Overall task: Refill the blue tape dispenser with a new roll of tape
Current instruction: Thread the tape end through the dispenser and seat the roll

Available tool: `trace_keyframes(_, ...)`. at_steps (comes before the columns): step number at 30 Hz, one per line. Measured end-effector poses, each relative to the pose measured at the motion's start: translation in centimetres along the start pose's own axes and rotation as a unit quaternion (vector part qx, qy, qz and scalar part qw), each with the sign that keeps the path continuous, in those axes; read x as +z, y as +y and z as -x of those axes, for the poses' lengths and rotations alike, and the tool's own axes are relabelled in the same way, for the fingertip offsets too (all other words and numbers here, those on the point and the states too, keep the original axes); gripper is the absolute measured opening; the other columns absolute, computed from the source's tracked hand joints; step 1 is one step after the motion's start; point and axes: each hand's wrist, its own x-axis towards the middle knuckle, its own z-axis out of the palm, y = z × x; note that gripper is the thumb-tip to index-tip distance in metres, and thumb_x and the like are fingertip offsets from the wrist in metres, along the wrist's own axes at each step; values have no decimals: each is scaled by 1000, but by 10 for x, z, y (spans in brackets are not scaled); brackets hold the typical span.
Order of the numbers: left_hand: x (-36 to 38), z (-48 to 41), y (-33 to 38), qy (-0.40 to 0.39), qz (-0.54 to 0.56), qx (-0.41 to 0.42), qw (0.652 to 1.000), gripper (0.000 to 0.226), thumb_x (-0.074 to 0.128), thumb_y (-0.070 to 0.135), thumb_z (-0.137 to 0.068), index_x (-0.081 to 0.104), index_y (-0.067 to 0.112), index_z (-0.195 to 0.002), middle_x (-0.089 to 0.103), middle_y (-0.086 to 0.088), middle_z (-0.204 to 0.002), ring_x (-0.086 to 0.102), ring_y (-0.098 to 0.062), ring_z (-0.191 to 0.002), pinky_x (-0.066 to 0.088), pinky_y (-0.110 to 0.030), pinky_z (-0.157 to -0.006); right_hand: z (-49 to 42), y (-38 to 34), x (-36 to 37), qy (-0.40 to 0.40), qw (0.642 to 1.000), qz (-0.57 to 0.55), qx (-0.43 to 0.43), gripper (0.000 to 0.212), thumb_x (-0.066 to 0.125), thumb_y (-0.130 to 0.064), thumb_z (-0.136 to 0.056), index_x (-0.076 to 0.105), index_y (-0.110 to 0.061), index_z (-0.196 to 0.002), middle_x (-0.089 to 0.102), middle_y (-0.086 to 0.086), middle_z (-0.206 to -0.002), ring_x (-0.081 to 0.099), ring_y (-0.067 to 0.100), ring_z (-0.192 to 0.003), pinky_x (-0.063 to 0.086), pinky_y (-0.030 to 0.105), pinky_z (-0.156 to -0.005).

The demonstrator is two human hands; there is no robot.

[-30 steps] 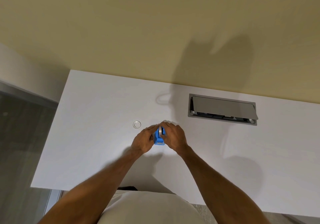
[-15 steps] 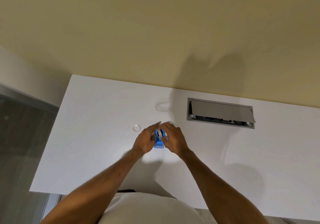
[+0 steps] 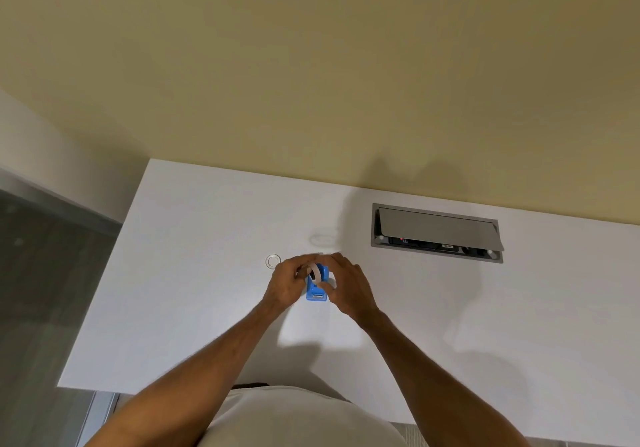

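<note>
A small blue tape dispenser (image 3: pixel 317 295) stands on the white desk (image 3: pixel 194 301), between my two hands. A pale roll of tape (image 3: pixel 314 271) sits tilted at the top of the dispenser, partly out of its slot. My left hand (image 3: pixel 284 285) holds the dispenser's left side with fingers touching the roll. My right hand (image 3: pixel 348 287) wraps the right side, its fingertips on the roll. Whether the roll is seated in the dispenser is hidden by my fingers.
A small clear ring (image 3: pixel 273 261), like an empty tape core, lies on the desk just left of my hands. A grey cable box (image 3: pixel 437 232) with its lid raised is set into the desk at the back right. A beige wall (image 3: pixel 311 66) rises behind the desk.
The roll has tilted up and out from the dispenser's top, and my fingers have shifted around it. Both hands stay at the same spot on the desk.
</note>
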Motion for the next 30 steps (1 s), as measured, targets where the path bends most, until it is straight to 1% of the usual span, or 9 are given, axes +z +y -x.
trace_keyframes(4, 1, 5, -3, 22, 19, -14, 999, 40, 47, -6, -105, 74, 7, -132, 74, -8, -134, 68, -26, -129, 52, -38, -118, 0, -2, -4, 1, 1000, 11, 16, 51, 67, -41, -98, 52, -16, -140, 63, -2, -137, 66, 16, -118, 55, 29, -104)
trace_keyframes(9, 0, 8, -8, 38, 37, -19, 998, 34, 48, 3, -109, 75, 10, -129, 76, -3, -131, 70, -24, -124, 53, -41, -115, -5, -3, -9, -11, 997, 22, 67, 24, 58, -31, -105, 68, -10, -109, 76, 8, -100, 72, 23, -89, 61, 36, -86)
trace_keyframes(13, 2, 11, -7, 49, 51, -29, 997, 31, 51, 8, -109, 76, 15, -126, 78, 2, -126, 72, -21, -119, 55, -37, -110, -6, -5, -7, -21, 997, 35, 73, 30, 49, -26, -108, 70, -7, -100, 75, 13, -93, 61, 20, -73, 59, 35, -80)
trace_keyframes(15, 3, 14, -5, 61, 46, -34, 996, 31, 51, 9, -108, 76, 19, -124, 79, 6, -122, 73, -10, -111, 56, -28, -104, -6, -6, -5, -13, 996, 34, 77, 30, 50, -28, -106, 69, -7, -98, 75, 12, -92, 55, 16, -71, 56, 35, -77)
trace_keyframes(17, 4, 17, -5, 65, 35, -28, 997, 36, 51, 6, -105, 75, 24, -124, 80, 11, -116, 71, 8, -100, 52, -6, -90, -6, -9, -4, 4, 996, 14, 87, 32, 59, -34, -102, 68, -5, -92, 75, 12, -87, 59, 21, -71, 55, 36, -75)
trace_keyframes(19, 4, 19, -5, 63, 25, -20, 997, 42, 50, 1, -101, 73, 25, -127, 79, 12, -113, 70, 14, -97, 46, 4, -81, -5, -13, -4, 25, 995, -16, 97, 42, 69, -45, -95, 69, -3, -89, 76, 10, -82, 66, 23, -71, 56, 36, -74)
trace_keyframes(21, 5, 19, -5, 56, 18, -18, 998, 41, 49, 1, -103, 69, 22, -132, 78, 8, -117, 72, 1, -102, 50, -3, -87, -7, -16, -5, 38, 993, -32, 104, 50, 73, -52, -90, 71, -3, -92, 78, 9, -83, 72, 23, -75, 59, 35, -76)
trace_keyframes(24, 8, 19, -3, 42, 28, -10, 999, 31, 46, 8, -109, 65, 17, -132, 76, 3, -124, 73, -17, -112, 57, -31, -99, -13, -19, -5, 56, 987, -71, 131, 47, 77, -50, -88, 70, -4, -98, 80, 9, -89, 74, 25, -82, 61, 37, -80)
trace_keyframes(30, 8, 20, -5, 44, 2, -35, 998, 31, 44, 9, -107, 61, 22, -131, 74, 11, -105, 69, -7, -88, 50, -25, -79, -16, -21, -4, 44, 986, -107, 117, 40, 81, -43, -86, 69, -9, -104, 78, 6, -99, 75, 24, -90, 62, 38, -84)
